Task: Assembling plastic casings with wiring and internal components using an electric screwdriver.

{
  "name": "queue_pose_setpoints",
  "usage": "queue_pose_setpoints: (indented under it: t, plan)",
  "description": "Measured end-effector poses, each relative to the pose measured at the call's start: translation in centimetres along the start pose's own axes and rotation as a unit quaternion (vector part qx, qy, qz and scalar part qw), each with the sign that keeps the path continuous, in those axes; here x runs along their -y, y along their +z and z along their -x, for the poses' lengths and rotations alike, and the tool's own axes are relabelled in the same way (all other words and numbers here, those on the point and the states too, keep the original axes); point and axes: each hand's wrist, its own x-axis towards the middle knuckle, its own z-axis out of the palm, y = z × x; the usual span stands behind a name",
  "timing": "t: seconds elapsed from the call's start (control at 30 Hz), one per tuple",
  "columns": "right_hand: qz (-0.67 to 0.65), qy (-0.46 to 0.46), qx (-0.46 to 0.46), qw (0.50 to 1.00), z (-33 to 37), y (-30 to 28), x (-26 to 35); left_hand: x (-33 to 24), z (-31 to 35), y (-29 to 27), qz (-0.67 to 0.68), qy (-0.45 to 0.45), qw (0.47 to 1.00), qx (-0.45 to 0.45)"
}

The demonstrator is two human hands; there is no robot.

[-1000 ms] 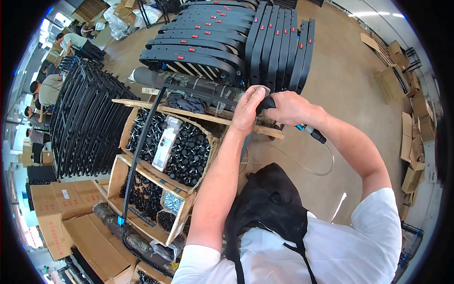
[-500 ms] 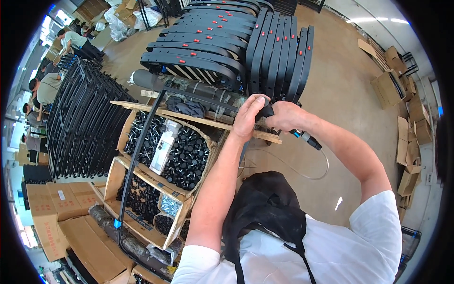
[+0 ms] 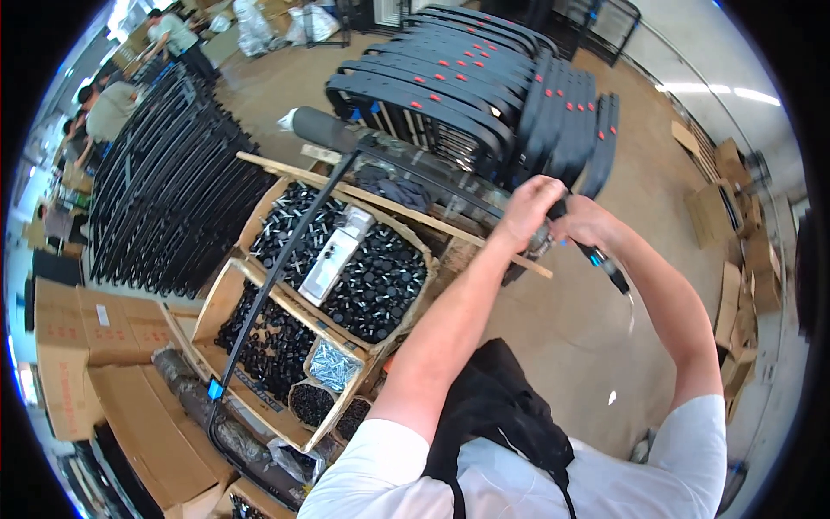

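Observation:
A bent black metal tube frame [image 3: 298, 238] lies across the wooden bins, its far bar running right toward my hands. At that bar's end my left hand [image 3: 529, 212] is closed, fingers curled; what they grip is mostly hidden. Close beside it, my right hand [image 3: 590, 223] wraps round a black air-powered driver [image 3: 596, 256] with a blue ring, its thin hose trailing down. A dark part of the driver shows between both hands. Under the frame, one bin [image 3: 406, 324] holds many black round-headed bolts, with a white-and-grey box [image 3: 335, 259] lying on them.
A nearer wooden bin [image 3: 212, 316] holds small black parts and silver screws [image 3: 333, 363]. A wrapped roll [image 3: 320, 130] and dark cloth [image 3: 393, 190] lie beyond. Black curved frames [image 3: 424, 95] are stacked ahead, more frames [image 3: 173, 190] at left. Cartons [image 3: 156, 432] stand near left; people work far left.
The view has shifted, so the bins and stacks sit farther right. Both hands remain together at the frame's end, and the driver stays in my right hand.

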Motion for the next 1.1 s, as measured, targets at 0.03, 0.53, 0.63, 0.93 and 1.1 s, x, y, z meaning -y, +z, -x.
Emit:
queue_pose_setpoints:
  t: [0.03, 0.53, 0.63, 0.93, 1.1]
  plan:
    - [0.001, -0.007, -0.02, 1.0, 0.0, -0.1, 0.5, -0.8, 0.3, -0.1, -0.037, 0.022, 0.999, -0.007]
    - [0.132, -0.253, 0.049, 0.957, -20.3, 2.5, 33.8, -23.3, -6.0, -27.4, -0.058, 0.133, 0.949, -0.279]
    - [0.136, -0.249, 0.078, 0.956, -22.0, 3.8, 35.5, -23.2, -5.7, -30.6, -0.078, 0.115, 0.947, -0.29]
    - [0.188, -0.258, 0.12, 0.94, -23.4, 3.5, 36.5, -22.4, -6.1, -31.3, -0.044, 0.13, 0.941, -0.308]
    - [0.152, -0.264, 0.127, 0.944, -23.9, 4.0, 36.1, -22.1, -6.1, -31.1, -0.057, 0.144, 0.935, -0.319]
